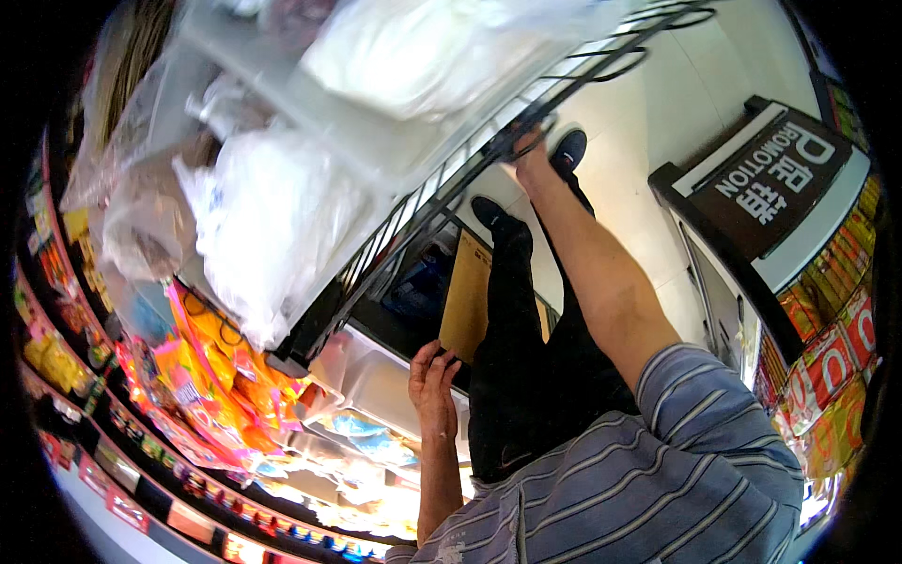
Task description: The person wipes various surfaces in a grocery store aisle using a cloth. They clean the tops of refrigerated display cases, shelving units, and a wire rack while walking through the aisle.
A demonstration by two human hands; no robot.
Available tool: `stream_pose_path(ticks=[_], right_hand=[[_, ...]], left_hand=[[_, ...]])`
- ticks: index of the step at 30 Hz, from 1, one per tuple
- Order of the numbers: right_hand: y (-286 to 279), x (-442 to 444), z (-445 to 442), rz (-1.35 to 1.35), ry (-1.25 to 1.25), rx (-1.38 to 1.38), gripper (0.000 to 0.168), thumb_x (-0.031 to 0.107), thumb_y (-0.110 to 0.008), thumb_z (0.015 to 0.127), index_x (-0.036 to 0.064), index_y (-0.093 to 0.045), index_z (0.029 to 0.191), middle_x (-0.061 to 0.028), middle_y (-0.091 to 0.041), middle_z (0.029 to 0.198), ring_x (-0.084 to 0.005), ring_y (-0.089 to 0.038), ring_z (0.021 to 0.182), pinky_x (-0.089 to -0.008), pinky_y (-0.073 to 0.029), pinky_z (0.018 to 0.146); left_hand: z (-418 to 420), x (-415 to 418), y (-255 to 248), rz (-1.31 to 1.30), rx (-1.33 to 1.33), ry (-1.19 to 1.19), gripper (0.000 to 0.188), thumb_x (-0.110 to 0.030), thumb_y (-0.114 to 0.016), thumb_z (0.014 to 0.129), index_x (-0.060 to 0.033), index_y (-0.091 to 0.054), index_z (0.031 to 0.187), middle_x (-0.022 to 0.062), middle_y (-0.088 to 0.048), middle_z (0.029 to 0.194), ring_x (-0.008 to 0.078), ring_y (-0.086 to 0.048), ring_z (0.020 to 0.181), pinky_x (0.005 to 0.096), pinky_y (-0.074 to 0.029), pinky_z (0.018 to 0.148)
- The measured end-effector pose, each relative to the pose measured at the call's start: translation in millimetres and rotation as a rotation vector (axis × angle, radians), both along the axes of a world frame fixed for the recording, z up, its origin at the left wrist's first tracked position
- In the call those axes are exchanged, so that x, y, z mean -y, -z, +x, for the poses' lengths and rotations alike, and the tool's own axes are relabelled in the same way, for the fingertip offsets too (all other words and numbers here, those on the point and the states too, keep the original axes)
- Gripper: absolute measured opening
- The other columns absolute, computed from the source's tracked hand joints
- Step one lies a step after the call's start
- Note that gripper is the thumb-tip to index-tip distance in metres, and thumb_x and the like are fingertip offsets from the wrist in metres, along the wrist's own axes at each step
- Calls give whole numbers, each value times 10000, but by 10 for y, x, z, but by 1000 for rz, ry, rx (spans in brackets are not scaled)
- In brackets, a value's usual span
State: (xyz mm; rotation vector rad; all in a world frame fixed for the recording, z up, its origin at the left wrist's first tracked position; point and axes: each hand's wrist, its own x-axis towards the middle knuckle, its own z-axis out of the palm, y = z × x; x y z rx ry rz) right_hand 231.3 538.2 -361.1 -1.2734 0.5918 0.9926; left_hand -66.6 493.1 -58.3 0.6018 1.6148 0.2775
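My right hand (530,146) grips the black rail (486,148) at the edge of a wire rack, its fingers partly hidden. Inside the rack stand clear plastic bins (366,151) with white plastic bags (282,204) in and on them. Lower down, my left hand (431,384) hangs with bent, slightly spread fingers and no object visible in it. It is nearest to a dark tray (394,328) below the rack, where a brown cardboard piece (466,299) stands beside my leg. Whether my fingertips touch the tray or the cardboard, I cannot tell.
Shelves of bright packaged goods (211,395) curve along the left. To the right stands a counter-like display with a dark printed sign (771,176) and red and yellow packs (831,374). My shoes (493,211) rest on pale floor tiles (655,176).
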Motion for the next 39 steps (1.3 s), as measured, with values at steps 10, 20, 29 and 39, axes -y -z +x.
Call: stream_pose_path(ticks=[10,20,29,39], right_hand=[[-750,-686,-2859,18,-1042,-91,538,305,-589,890,-21,-471,1302,-208,-519,1307,-331,-524,1165,-400,-470,911],[-1181,-7,-1227,433,-236,-450,216,120,-468,967,43,-539,1156,-110,-614,1105,-225,-634,936,-383,-543,799],[-2502,-243,-1787,410,-1466,236,535,277,-593,859,53,-475,1330,-221,-607,1149,-336,-610,1034,-402,-479,892],[-2133,-583,-1966,165,-1984,1386,284,146,-514,884,56,-542,1152,-194,-624,1028,-342,-639,961,-425,-557,725]], left_hand=[[-421,153,-117,-8,-44,-195,303,-119,-589,938,-24,-533,1220,123,-559,1237,238,-580,1079,364,-492,912],[-539,271,-99,32,54,-276,285,-178,-602,940,-42,-570,1188,111,-570,1225,247,-576,1085,400,-478,923],[-212,-99,-185,148,50,-394,387,-246,-556,963,-57,-475,1291,91,-525,1270,224,-532,1100,394,-416,972],[-253,-51,-270,83,188,-519,391,-159,-586,946,-27,-465,1293,141,-521,1287,271,-560,1116,402,-478,946]])
